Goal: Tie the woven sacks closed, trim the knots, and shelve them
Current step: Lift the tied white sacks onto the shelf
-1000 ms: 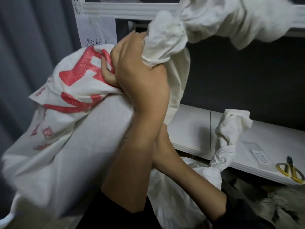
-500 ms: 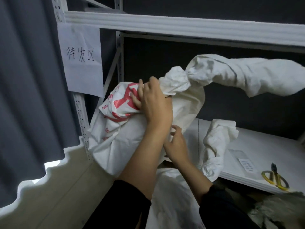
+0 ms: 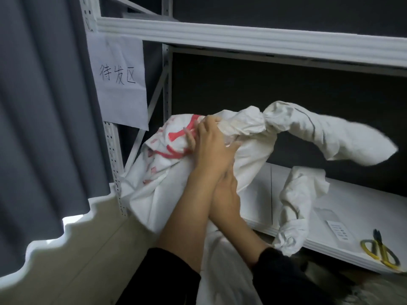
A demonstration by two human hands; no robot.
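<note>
Left hand (image 3: 211, 148) grips sack (image 3: 158, 194) near knot (image 3: 258, 123); right hand (image 3: 225, 195) beneath, grip unclear.

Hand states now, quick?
Left hand: grips the red-printed woven sack below its knot.
Right hand: against the sack, fingers hidden; cannot tell.

Black sleeves (image 3: 169, 276), pushed up, leave both forearms (image 3: 193, 205) bare.

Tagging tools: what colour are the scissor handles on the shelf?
Yellow; scissors, head view.
</note>
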